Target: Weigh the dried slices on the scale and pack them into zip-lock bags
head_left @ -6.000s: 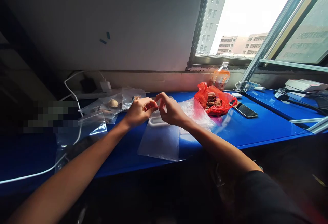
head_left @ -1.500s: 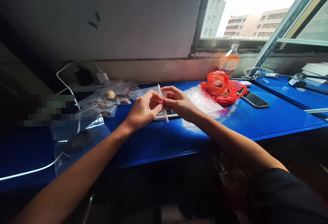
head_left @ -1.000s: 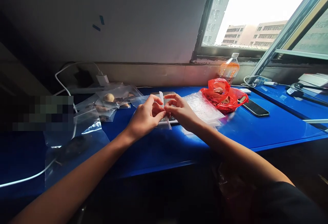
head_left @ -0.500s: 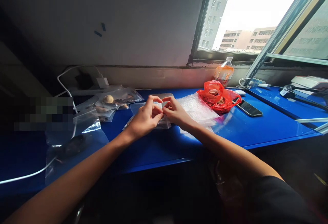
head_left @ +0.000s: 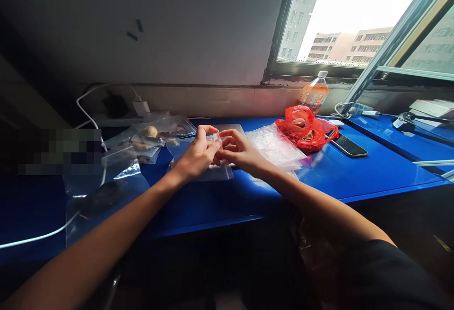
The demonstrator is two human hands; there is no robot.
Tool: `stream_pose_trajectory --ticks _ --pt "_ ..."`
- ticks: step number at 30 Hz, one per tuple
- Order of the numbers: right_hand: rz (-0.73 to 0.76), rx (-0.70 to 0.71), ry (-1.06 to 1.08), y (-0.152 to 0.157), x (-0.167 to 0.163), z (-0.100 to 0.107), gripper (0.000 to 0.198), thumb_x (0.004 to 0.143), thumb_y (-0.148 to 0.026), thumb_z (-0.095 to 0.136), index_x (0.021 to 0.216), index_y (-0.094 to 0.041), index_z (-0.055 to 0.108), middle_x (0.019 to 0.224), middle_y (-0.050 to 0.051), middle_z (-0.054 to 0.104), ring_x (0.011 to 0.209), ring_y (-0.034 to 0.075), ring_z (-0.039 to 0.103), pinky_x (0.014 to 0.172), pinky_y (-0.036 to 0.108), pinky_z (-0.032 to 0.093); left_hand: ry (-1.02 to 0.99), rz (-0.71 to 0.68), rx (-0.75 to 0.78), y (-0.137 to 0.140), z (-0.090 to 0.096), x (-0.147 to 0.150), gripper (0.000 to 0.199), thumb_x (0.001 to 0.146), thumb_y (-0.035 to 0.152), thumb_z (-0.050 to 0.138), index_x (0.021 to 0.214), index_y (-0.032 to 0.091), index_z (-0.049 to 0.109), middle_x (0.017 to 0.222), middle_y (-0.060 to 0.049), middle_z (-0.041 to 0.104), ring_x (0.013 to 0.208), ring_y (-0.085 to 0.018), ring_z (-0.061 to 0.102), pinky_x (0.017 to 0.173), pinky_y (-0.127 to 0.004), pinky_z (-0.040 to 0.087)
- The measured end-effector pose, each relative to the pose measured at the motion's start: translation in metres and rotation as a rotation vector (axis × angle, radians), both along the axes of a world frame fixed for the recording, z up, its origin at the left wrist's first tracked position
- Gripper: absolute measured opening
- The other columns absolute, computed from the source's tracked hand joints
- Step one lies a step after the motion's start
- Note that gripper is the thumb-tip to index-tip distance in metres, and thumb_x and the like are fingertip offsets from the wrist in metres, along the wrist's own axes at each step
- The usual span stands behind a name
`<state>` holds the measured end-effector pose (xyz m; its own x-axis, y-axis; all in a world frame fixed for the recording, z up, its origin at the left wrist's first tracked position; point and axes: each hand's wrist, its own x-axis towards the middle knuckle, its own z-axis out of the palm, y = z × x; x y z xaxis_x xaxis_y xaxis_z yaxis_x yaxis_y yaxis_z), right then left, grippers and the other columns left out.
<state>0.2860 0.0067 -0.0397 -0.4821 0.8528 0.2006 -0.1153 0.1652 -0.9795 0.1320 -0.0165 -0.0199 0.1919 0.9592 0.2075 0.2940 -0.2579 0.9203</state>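
The left hand (head_left: 193, 159) and right hand (head_left: 244, 155) have just drawn slightly left, fingertips pinching the strip (head_left: 216, 136) of a clear bag (head_left: 223, 173) between the front and back edges of the worktop (head_left: 312, 177), leaving its near corner loose below them

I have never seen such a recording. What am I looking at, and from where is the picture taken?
There is no machine: a camera on a person's head looks forward and down at their two bare hands. The left hand and right hand meet, holding a clear plastic bag between their fingers. On the blue table, other clear bags with things inside lie to the left. To the right are flat plastic bags, a red bag with brown pieces and a phone.
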Motion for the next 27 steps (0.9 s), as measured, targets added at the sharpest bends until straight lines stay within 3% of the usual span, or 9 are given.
stream_pose_trajectory --ticks 3,10,20,22,27 --pt "-0.013 0.046 -0.025 0.001 -0.005 -0.006 0.046 0.072 -0.036 0.072 0.109 -0.024 0.047 0.084 -0.003 0.057 0.071 0.013 0.062 0.063 0.027 0.050 0.009 0.059 -0.028 0.004 -0.002 0.000 0.031 0.083 0.026 0.055 0.106 0.023 0.033 0.054 0.009 0.055 0.045 -0.013 0.055 0.046 -0.022 0.041" --pt "-0.016 0.052 -0.044 0.001 -0.004 -0.007 0.049 0.070 -0.042 0.076 0.108 -0.023 0.049 0.085 -0.002 0.058 0.075 0.014 0.062 0.064 0.028 0.050 -0.070 0.091 -0.109 0.011 -0.007 -0.004 0.034 0.079 0.014 0.052 0.104 0.023 0.032 0.056 0.009 0.058 0.048 -0.012 0.059 0.051 -0.022 0.046" --pt "-0.005 0.096 0.005 0.006 0.000 -0.004 0.046 0.071 -0.031 0.069 0.110 -0.023 0.046 0.086 -0.003 0.057 0.077 0.014 0.064 0.070 0.030 0.052 -0.038 0.006 0.025 0.004 0.000 -0.005 0.040 0.080 0.020 0.056 0.110 0.023 0.029 0.061 0.008 0.060 0.055 -0.011 0.059 0.058 -0.022 0.047" --pt "-0.039 0.167 -0.046 0.005 0.000 -0.005 0.042 0.073 -0.027 0.063 0.110 -0.024 0.044 0.083 -0.004 0.056 0.073 0.013 0.063 0.066 0.028 0.050 -0.004 -0.012 0.068 0.003 -0.001 -0.005 0.041 0.079 0.021 0.056 0.111 0.023 0.029 0.061 0.008 0.059 0.055 -0.011 0.058 0.057 -0.022 0.046" --pt "-0.184 0.497 -0.350 -0.002 -0.003 -0.001 0.043 0.071 -0.013 0.049 0.113 -0.022 0.044 0.068 -0.007 0.050 0.058 0.011 0.050 0.057 0.025 0.036 0.117 -0.055 0.142 0.000 -0.003 -0.003 0.044 0.078 0.021 0.056 0.116 0.023 0.032 0.059 0.010 0.052 0.050 -0.010 0.052 0.050 -0.020 0.038"
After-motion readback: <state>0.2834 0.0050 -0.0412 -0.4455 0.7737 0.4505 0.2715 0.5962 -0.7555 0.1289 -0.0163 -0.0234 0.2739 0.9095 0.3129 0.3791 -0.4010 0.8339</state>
